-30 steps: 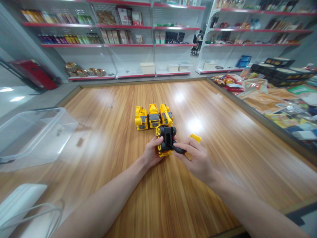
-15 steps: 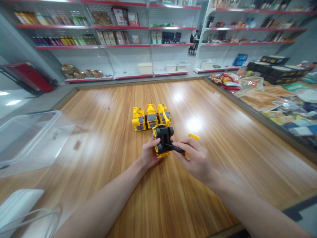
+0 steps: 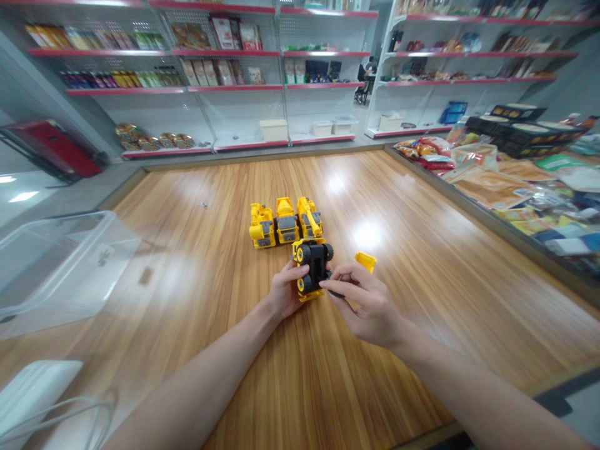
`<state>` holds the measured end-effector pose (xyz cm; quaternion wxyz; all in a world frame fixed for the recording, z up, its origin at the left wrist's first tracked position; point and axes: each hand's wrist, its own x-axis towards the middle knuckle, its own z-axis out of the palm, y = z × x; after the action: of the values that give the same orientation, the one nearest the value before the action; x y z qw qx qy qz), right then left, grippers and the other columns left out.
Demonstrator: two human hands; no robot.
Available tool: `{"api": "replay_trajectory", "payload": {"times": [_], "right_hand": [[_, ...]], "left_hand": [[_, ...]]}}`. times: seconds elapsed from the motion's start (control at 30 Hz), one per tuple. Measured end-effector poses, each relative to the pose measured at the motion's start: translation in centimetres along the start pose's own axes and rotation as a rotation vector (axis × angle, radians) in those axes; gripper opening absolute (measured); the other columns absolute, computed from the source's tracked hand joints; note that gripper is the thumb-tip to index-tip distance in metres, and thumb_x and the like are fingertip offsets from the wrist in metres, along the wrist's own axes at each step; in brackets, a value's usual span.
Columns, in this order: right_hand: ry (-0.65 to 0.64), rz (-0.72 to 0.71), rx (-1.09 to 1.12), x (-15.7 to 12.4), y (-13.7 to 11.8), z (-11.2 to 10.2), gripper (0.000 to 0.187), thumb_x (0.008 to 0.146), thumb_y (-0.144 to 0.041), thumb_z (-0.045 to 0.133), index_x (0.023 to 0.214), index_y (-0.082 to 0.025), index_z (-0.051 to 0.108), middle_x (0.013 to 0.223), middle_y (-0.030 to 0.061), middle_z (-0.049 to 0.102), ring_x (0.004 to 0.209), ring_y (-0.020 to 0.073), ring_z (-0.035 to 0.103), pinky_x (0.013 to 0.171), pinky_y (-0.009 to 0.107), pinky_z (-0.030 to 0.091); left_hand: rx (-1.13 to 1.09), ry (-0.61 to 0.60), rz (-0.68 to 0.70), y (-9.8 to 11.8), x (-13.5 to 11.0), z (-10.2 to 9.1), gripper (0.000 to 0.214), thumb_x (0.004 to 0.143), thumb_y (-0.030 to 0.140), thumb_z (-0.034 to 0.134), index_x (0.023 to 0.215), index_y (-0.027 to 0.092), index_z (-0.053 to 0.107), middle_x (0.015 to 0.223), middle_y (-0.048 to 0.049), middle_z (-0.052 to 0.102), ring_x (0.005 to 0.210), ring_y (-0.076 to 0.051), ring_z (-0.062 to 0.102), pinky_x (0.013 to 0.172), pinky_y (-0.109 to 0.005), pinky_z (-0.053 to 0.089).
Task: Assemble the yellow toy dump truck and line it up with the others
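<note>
My left hand (image 3: pixel 287 290) grips a yellow and black toy truck (image 3: pixel 317 265), its black underside and wheels turned toward me. The thumb presses on the chassis between the wheels. In my right hand (image 3: pixel 368 300) is a small black screwdriver (image 3: pixel 336 294), mostly hidden by the fingers, held against the truck's underside. Just beyond the right hand lies a loose yellow toy part (image 3: pixel 365 261). Three yellow toy construction vehicles stand in a row behind the held truck: a left one (image 3: pixel 262 226), a middle one (image 3: pixel 286 222) and one with a long arm (image 3: pixel 309 217).
On the wooden table (image 3: pixel 210 269), a clear plastic bin (image 3: pixel 60 269) stands at the left, above a white device with cables (image 3: pixel 42 400). A tiny metal piece (image 3: pixel 204 204) lies farther back. Packaged goods (image 3: pixel 492 181) are heaped at the right; stocked shelves (image 3: pixel 248 144) line the back.
The held truck has shifted slightly right and down. My right fingers have moved closer over the screwdriver, covering more of its handle and shaft. The row of vehicles stays put.
</note>
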<state>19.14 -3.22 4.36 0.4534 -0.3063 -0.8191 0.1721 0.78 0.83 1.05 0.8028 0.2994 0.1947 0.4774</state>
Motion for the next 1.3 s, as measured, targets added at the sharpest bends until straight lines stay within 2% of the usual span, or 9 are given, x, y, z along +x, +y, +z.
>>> {"api": "replay_trajectory", "payload": {"times": [0.27, 0.5, 0.8, 1.07, 1.2, 1.3], "right_hand": [[-0.082, -0.055, -0.019, -0.38, 0.65, -0.09, 0.041, 0.083, -0.002, 0.052, 0.115, -0.022, 0.066, 0.105, 0.0093, 0.053, 0.092, 0.0183, 0.058, 0.082, 0.037, 0.054], [-0.078, -0.084, -0.003, -0.24, 0.6, -0.14, 0.039, 0.082, 0.0, 0.052, 0.113, -0.018, 0.066, 0.102, 0.0107, 0.052, 0.089, 0.0182, 0.057, 0.075, 0.035, 0.054], [-0.12, -0.076, -0.001, -0.1, 0.4, -0.3, 0.037, 0.082, 0.0, 0.05, 0.112, -0.016, 0.066, 0.101, 0.0113, 0.053, 0.086, 0.0176, 0.057, 0.073, 0.034, 0.054], [0.004, 0.047, -0.015, 0.33, 0.08, -0.35, 0.036, 0.083, -0.005, 0.056, 0.116, -0.017, 0.064, 0.102, 0.0105, 0.056, 0.095, 0.0201, 0.058, 0.082, 0.037, 0.054], [0.02, 0.089, -0.022, 0.27, 0.06, -0.43, 0.037, 0.082, -0.007, 0.058, 0.117, -0.018, 0.063, 0.101, 0.0099, 0.057, 0.096, 0.0207, 0.058, 0.083, 0.038, 0.054], [-0.001, 0.058, -0.012, 0.2, -0.02, -0.3, 0.038, 0.084, -0.006, 0.056, 0.118, -0.019, 0.063, 0.101, 0.0097, 0.056, 0.095, 0.0198, 0.058, 0.081, 0.036, 0.055]], "left_hand": [[-0.036, 0.009, -0.046, -0.2, 0.09, -0.41, 0.034, 0.077, 0.021, 0.058, 0.11, 0.01, 0.063, 0.099, -0.0125, 0.071, 0.084, -0.023, 0.068, 0.072, -0.032, 0.054], [-0.069, 0.003, -0.091, -0.22, 0.23, -0.38, 0.035, 0.076, 0.019, 0.057, 0.109, 0.009, 0.063, 0.094, -0.0127, 0.072, 0.084, -0.025, 0.069, 0.071, -0.034, 0.054], [-0.035, 0.066, -0.058, -0.24, 0.18, 0.03, 0.04, 0.072, 0.016, 0.06, 0.112, 0.012, 0.061, 0.089, -0.0101, 0.073, 0.078, -0.024, 0.07, 0.068, -0.033, 0.055], [-0.034, 0.078, -0.065, -0.22, 0.21, -0.08, 0.043, 0.073, 0.016, 0.061, 0.116, 0.012, 0.06, 0.09, -0.0102, 0.073, 0.079, -0.024, 0.07, 0.07, -0.033, 0.056], [-0.033, 0.081, -0.073, -0.29, 0.22, -0.16, 0.043, 0.072, 0.017, 0.061, 0.115, 0.012, 0.06, 0.089, -0.0103, 0.073, 0.079, -0.024, 0.071, 0.071, -0.034, 0.056], [-0.027, 0.077, -0.076, -0.23, 0.21, -0.03, 0.04, 0.072, 0.016, 0.061, 0.112, 0.011, 0.062, 0.09, -0.0108, 0.073, 0.078, -0.024, 0.071, 0.071, -0.034, 0.056]]}}
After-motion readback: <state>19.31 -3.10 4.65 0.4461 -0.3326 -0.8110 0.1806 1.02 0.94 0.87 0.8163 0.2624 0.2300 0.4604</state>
